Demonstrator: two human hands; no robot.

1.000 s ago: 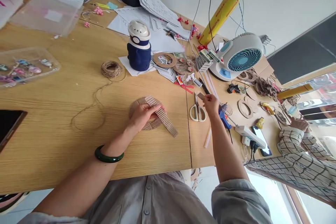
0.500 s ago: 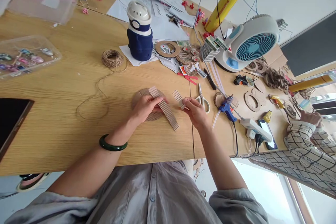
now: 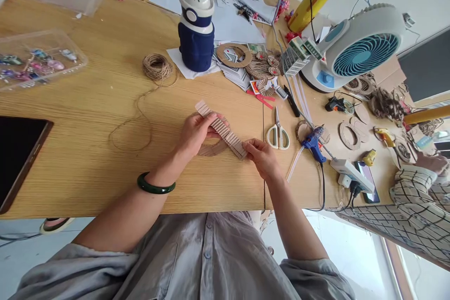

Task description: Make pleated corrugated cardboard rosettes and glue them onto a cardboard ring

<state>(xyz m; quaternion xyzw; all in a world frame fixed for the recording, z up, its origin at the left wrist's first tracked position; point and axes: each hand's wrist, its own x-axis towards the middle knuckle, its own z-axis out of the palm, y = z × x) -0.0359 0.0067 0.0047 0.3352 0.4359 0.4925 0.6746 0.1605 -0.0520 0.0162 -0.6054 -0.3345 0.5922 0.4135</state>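
My left hand (image 3: 194, 135) pinches a long strip of corrugated cardboard (image 3: 221, 127) between thumb and fingers. At the strip's lower right end, my right hand (image 3: 262, 155) pinches a shorter corrugated cardboard piece (image 3: 236, 143), which lies against the long strip and partly overlaps it. Beneath the strips, a flat cardboard ring (image 3: 213, 150) rests on the table, partly hidden by my left hand and the strips. A pair of white-handled scissors (image 3: 277, 136) lies just right of my right hand. Left of my hands is a ball of twine (image 3: 157, 67) with a loose tail.
A blue glue gun (image 3: 314, 144) and a power strip (image 3: 351, 174) with cables lie to the right. Behind stand a navy bottle (image 3: 196, 44) and a fan (image 3: 365, 51). A dark tablet (image 3: 21, 154) is at left. At far right is another person's checked sleeve (image 3: 415, 187).
My right hand has brought the short piece left against the long strip, where the two were apart before. The whole view has shifted slightly.
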